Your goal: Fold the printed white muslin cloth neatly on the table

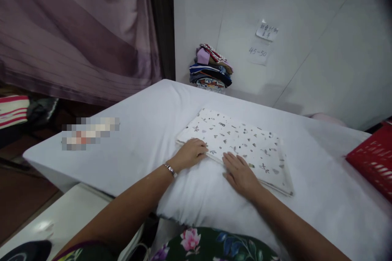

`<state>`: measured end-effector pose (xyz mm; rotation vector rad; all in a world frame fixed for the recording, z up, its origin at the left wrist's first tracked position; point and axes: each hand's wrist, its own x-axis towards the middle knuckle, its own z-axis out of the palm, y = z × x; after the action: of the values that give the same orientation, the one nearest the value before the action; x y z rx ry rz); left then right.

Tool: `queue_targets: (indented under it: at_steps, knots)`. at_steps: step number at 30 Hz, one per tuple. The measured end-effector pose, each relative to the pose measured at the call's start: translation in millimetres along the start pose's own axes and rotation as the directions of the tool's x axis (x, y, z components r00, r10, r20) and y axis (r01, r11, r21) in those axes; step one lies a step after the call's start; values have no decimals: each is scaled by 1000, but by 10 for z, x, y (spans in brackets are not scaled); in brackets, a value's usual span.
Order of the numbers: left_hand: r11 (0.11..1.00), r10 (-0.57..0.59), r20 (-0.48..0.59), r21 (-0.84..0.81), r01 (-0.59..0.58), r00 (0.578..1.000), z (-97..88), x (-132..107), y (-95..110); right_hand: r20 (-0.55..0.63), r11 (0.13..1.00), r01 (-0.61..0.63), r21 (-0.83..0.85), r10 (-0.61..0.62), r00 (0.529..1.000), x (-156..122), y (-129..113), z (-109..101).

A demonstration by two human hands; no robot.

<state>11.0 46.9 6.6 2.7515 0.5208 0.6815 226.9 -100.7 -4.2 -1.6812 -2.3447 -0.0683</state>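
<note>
A folded white cloth point(235, 138) with small grey and dark printed motifs lies flat on the white-covered table point(141, 130), its near edge toward me. My left hand point(191, 154) rests on that near edge at the left, its fingers lying on the fabric and pointing right. A metal bracelet or watch point(170, 170) circles the left wrist. Farther right, my right hand point(241, 174) lies flat on the near edge with fingers stretched out and the thumb apart. Neither hand lifts the cloth.
A pile of folded fabrics point(211, 69) stands against the wall beyond the table. A red plastic basket point(372, 157) is at the right edge. A blurred-out item point(90, 134) lies at the table's left. Purple curtain point(79, 36) hangs behind; a white surface point(61, 216) is lower left.
</note>
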Motion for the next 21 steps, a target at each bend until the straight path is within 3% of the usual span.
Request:
queue_targets:
  at_steps: [2,4,6,8,11,14,17,21]
  knots:
    - [999,-42,-53,7,43,998,-53,-13,-13,58,999,-37,19,35,998,-6,-30,17]
    - [986,-153,-161,41,162,975,-108,-24,-77,105,993,-73,89,64,992,-6,-34,-26]
    - [938,-307,-264,80,338,914,-167,-16,-187,119,977,-124,173,104,987,24,-8,-122]
    - [852,-477,-277,85,516,834,-228,31,-323,84,952,-208,223,193,977,102,52,-231]
    - [687,-720,-102,38,726,687,-313,181,-521,25,905,-369,211,372,928,297,199,-321]
    - [547,-833,86,-23,837,547,-371,371,-664,35,850,-503,156,504,863,491,350,-243]
    - [479,-851,198,-93,873,487,-405,514,-747,92,820,-560,119,552,829,585,422,-57]
    - [367,-841,350,-190,911,412,-451,612,-806,136,837,-537,101,523,841,581,426,81]
